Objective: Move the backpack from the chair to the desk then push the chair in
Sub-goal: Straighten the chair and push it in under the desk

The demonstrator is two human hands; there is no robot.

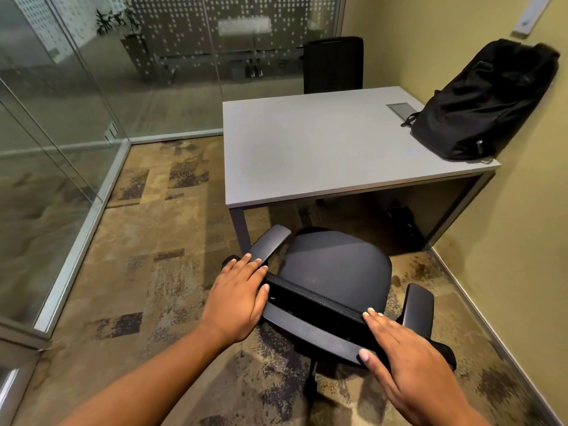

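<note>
The black backpack (485, 103) stands on the far right corner of the grey desk (307, 149), leaning on the yellow wall. A black office chair (335, 265) stands on the carpet just in front of the desk's near edge, its seat bare and facing the desk. My left hand (236, 296) lies on the left end of the chair's backrest top, fingers spread flat over it. My right hand (408, 355) rests on the right end of the same backrest top, fingers extended along it. Neither hand curls fully around the backrest.
A second black chair (333, 64) stands behind the desk's far edge. Glass partition walls (76, 118) run along the left and back. The yellow wall (522, 241) closes the right side. A grey cable hatch (402, 110) sits in the desktop beside the backpack.
</note>
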